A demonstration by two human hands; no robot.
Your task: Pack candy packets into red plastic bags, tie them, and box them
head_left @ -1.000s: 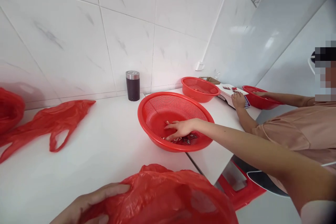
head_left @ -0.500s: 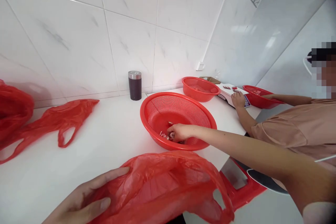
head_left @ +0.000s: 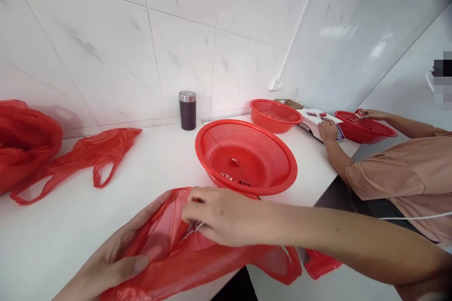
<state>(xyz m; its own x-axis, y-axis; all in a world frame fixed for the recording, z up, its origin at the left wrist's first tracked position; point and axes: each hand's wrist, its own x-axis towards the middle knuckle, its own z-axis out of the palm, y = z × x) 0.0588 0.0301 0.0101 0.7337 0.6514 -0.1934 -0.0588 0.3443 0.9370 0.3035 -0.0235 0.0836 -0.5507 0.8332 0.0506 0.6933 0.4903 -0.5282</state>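
At the bottom left my left hand (head_left: 118, 256) grips the edge of a red plastic bag (head_left: 176, 265), thumb inside the mouth, which gapes open. My right hand (head_left: 226, 216) is at that mouth, fingers closed around small wrapped candies (head_left: 192, 228), partly hidden by the fingers. Just beyond the bag stands a red perforated basket (head_left: 278, 153). On its bottom lie a few more pieces in shiny red and white wrappers (head_left: 234, 162); the near rim hides some of them.
More red bags (head_left: 102, 150) lie at the left. A dark tumbler (head_left: 188, 112) stands near the tiled wall. At the right, another red basket (head_left: 275, 124), a scale (head_left: 307, 124) with small packets on top, and a co-worker (head_left: 391, 164) reaching into a third basket (head_left: 370, 135).
My right hand has come out of the basket with wrapped candies and moved toward me to the bag's mouth. The co-worker's far hand has risen with a packet. The view has shifted slightly.
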